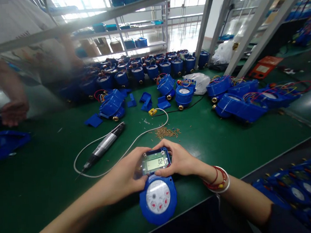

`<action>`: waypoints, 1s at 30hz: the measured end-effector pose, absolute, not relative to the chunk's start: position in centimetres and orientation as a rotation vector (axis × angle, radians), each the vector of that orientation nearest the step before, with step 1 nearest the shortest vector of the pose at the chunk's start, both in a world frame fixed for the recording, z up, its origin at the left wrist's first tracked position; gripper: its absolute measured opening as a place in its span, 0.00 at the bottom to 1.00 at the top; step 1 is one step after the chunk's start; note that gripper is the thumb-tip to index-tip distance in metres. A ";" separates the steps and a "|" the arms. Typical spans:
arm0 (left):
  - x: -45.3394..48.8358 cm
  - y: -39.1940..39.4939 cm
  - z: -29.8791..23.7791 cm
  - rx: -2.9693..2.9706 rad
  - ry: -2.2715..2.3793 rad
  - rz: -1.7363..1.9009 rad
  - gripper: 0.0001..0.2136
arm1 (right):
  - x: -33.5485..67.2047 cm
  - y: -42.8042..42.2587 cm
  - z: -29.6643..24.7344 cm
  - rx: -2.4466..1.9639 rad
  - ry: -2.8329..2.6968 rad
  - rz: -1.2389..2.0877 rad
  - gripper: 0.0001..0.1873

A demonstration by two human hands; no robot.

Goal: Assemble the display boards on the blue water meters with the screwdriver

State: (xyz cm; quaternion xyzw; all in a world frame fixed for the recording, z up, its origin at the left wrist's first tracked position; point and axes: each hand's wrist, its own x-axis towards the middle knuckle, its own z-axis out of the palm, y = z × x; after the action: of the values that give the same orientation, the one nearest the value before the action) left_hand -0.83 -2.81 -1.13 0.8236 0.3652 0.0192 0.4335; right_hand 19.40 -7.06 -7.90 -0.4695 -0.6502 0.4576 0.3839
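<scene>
A blue water meter [158, 199] with a round white dial lies at the near edge of the green table [42, 183]. Its upper end carries a small module with a lit LCD screen [155, 163]. My left hand [126, 176] grips the module's left side, thumb near the screen. My right hand [176, 159] pinches the module from the right and top; red and white bracelets circle that wrist. Both hands are closed on the meter.
An electric screwdriver [105, 144] with a white cable lies left of centre, with a pile of small brass screws [166, 132] behind my hands. Several blue meters [239, 102] and loose blue lids [146, 102] crowd the back and right. Another person's hand [13, 112] hangs at far left.
</scene>
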 end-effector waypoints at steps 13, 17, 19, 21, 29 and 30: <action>-0.9 -3.6 -1.9 1.953 0.989 0.145 0.25 | 19.4 -7.0 -7.6 -1.216 -1.670 1.158 0.31; -0.5 -3.8 -2.5 1.968 1.002 0.224 0.25 | 19.2 -7.1 -7.8 -1.191 -1.645 1.197 0.31; -0.3 -4.0 -2.4 1.975 0.971 0.266 0.26 | 19.1 -7.2 -7.8 -1.180 -1.615 1.237 0.30; -0.6 -4.1 -2.2 1.994 0.906 0.271 0.27 | 19.0 -7.1 -7.8 -1.180 -1.582 1.273 0.29; -14.2 2.5 -5.9 1.766 1.809 0.816 0.26 | 18.9 -7.3 -7.2 -1.272 -1.597 1.323 0.27; -16.4 4.3 -7.1 1.691 1.928 0.874 0.28 | 18.8 -7.2 -7.3 -1.284 -1.603 1.311 0.27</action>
State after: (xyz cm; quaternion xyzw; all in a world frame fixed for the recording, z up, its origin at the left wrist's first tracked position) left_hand -16.38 4.32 -7.06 0.6097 0.6950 0.3152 0.2144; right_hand 18.84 -7.25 -7.26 -0.4945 -0.6176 0.5048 0.3453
